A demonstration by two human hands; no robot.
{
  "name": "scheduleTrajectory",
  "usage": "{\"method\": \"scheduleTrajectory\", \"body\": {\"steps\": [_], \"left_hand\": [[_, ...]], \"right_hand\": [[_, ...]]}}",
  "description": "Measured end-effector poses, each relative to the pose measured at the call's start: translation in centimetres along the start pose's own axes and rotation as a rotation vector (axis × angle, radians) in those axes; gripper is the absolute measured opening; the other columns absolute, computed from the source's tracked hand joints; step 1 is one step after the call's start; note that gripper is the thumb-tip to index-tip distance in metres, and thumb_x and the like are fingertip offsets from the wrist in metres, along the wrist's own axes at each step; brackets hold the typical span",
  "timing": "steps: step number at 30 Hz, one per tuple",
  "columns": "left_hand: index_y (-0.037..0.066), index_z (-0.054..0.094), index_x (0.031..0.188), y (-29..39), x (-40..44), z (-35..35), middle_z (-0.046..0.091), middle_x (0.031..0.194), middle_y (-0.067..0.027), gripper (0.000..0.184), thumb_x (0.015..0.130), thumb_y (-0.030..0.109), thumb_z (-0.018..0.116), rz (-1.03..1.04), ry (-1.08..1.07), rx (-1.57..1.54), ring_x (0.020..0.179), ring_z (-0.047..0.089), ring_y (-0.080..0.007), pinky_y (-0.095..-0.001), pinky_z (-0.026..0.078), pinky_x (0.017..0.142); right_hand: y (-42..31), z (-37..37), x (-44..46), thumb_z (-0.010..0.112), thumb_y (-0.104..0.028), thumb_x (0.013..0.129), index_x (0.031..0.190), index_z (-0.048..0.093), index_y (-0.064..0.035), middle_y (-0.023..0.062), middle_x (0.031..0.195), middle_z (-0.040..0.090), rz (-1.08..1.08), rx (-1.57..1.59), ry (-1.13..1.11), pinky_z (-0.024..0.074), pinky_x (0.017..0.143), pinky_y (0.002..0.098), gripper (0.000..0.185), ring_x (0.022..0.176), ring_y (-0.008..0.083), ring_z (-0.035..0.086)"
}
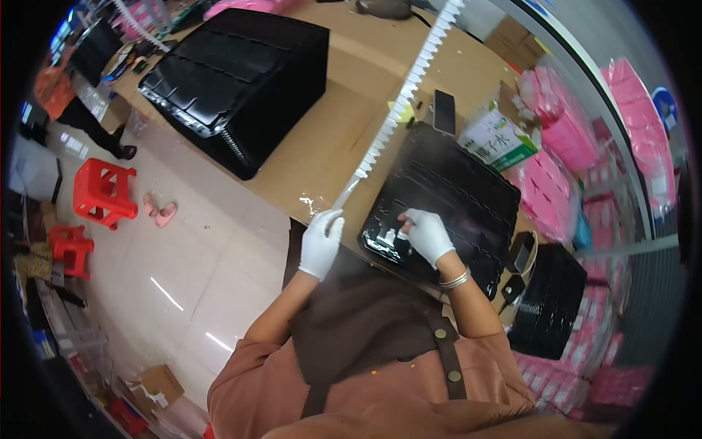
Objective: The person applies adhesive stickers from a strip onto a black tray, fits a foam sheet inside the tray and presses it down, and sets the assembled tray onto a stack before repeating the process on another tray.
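A long white strip with notched, tooth-like tabs [398,110] runs diagonally down from the top of the view. Its lower end is pinched in my left hand [320,245], which wears a white glove. My right hand [428,235], gloved with bare fingertips showing, is closed over the near left part of a stack of glossy black moulded sheets [453,194]. Whether those fingertips hold a small piece is too small to tell. Bright white patches near them may be glare or small pieces.
A taller black stack [241,80] stands on the brown table [351,80] to the left. A phone [444,112], a carton [497,135] and pink wrapped packs [548,194] lie at the right. Red stools [104,192] and a person [77,110] are on the left floor.
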State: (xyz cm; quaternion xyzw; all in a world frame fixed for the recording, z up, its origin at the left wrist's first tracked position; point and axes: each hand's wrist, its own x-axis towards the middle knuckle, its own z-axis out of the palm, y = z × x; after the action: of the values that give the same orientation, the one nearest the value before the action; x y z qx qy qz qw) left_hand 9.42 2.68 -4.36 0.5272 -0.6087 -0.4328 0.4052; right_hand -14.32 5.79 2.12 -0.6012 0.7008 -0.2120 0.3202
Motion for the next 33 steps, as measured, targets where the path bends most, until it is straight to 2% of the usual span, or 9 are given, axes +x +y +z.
{"method": "scheduleTrajectory", "body": {"steps": [3,6,10,13,14,17,21,24,33], "left_hand": [[0.0,0.067,0.11,-1.9,0.0,0.5,0.067,0.11,-0.0141,0.023,0.093,0.015,0.062,-0.042,-0.011,-0.052,0.1,0.066,-0.0251,-0.0327,0.05,0.09],[0.0,0.067,0.11,-1.7,0.2,0.7,0.067,0.11,-0.0135,0.023,0.093,0.014,0.061,0.002,-0.021,-0.03,0.1,0.066,-0.0246,-0.0326,0.05,0.09],[-0.001,0.066,0.11,-1.5,0.2,0.6,0.067,0.11,-0.0131,0.023,0.093,0.014,0.062,-0.045,-0.018,-0.042,0.1,0.066,-0.0242,-0.0321,0.05,0.09],[0.001,0.066,0.115,-2.8,0.3,0.9,0.065,0.103,-0.0055,0.022,0.096,0.012,0.06,0.037,-0.012,0.009,0.074,0.061,-0.0091,-0.024,0.05,0.071],[0.001,0.066,0.114,-3.0,0.2,0.9,0.065,0.104,-0.0056,0.022,0.096,0.012,0.06,0.028,-0.015,0.001,0.074,0.061,-0.0091,-0.0241,0.05,0.071],[0.001,0.066,0.114,-2.4,0.3,0.8,0.065,0.105,-0.0058,0.022,0.096,0.012,0.06,0.003,-0.022,-0.018,0.074,0.061,-0.0092,-0.0242,0.051,0.071],[0.001,0.066,0.114,-2.6,0.4,0.7,0.066,0.105,-0.0063,0.023,0.096,0.013,0.06,-0.003,-0.033,0.001,0.074,0.062,-0.0095,-0.0245,0.051,0.071],[0.0,0.066,0.115,-2.7,0.6,0.9,0.066,0.105,-0.0065,0.023,0.096,0.013,0.06,0.002,-0.042,0.005,0.075,0.062,-0.0099,-0.0248,0.052,0.072],[0.0,0.066,0.114,-3.3,0.7,1.2,0.066,0.108,-0.0059,0.023,0.096,0.013,0.06,-0.001,-0.057,-0.005,0.077,0.062,-0.0097,-0.0244,0.052,0.073]], "right_hand": [[0.0,0.9,0.0,0.05,0.005,0.081,0.094,0.069,0.0012,0.0166,0.078,0.069,-0.019,-0.003,-0.04,0.0534,0.071,0.0336,0.023,0.073,0.0267,0.069],[0.0,0.8,-0.1,0.051,0.004,0.081,0.089,0.069,0.0003,0.0168,0.079,0.069,-0.083,0.065,-0.293,0.0534,0.072,0.035,0.02,0.075,0.0279,0.069],[-0.4,1.1,-0.3,0.06,0.002,0.08,0.085,0.07,0.0002,0.0171,0.079,0.069,0.107,0.064,0.034,0.0533,0.072,0.0353,0.01,0.076,0.0293,0.068],[0.0,1.4,-0.5,0.064,0.001,0.079,0.087,0.07,0.0004,0.0177,0.079,0.068,-0.104,0.012,-0.137,0.0535,0.071,0.0359,0.01,0.076,0.0307,0.068],[-0.1,1.3,-0.5,0.065,-0.001,0.079,0.088,0.069,0.0006,0.0182,0.081,0.068,-0.048,0.076,-0.206,0.0534,0.073,0.0374,0.01,0.077,0.0324,0.068],[-0.2,1.6,-0.4,0.066,-0.002,0.079,0.087,0.07,0.0003,0.0178,0.082,0.068,0.076,0.084,0.044,0.0533,0.073,0.0378,0.009,0.079,0.0329,0.068],[-0.2,1.2,-0.3,0.063,0.0,0.08,0.088,0.069,0.0001,0.0197,0.083,0.068,-0.025,0.001,-0.088,0.0532,0.072,0.0383,0.01,0.079,0.0335,0.068],[0.0,0.9,-0.1,0.064,-0.001,0.08,0.086,0.069,-0.0005,0.0199,0.084,0.068,0.124,0.245,-0.138,0.0528,0.072,0.0394,0.009,0.078,0.0348,0.067],[-1.4,1.4,-0.1,0.067,-0.006,0.079,0.081,0.063,-0.0013,0.0207,0.081,0.066,0.038,-0.103,-0.07,0.0519,0.072,0.0412,0.007,0.081,0.0348,0.067]]}}
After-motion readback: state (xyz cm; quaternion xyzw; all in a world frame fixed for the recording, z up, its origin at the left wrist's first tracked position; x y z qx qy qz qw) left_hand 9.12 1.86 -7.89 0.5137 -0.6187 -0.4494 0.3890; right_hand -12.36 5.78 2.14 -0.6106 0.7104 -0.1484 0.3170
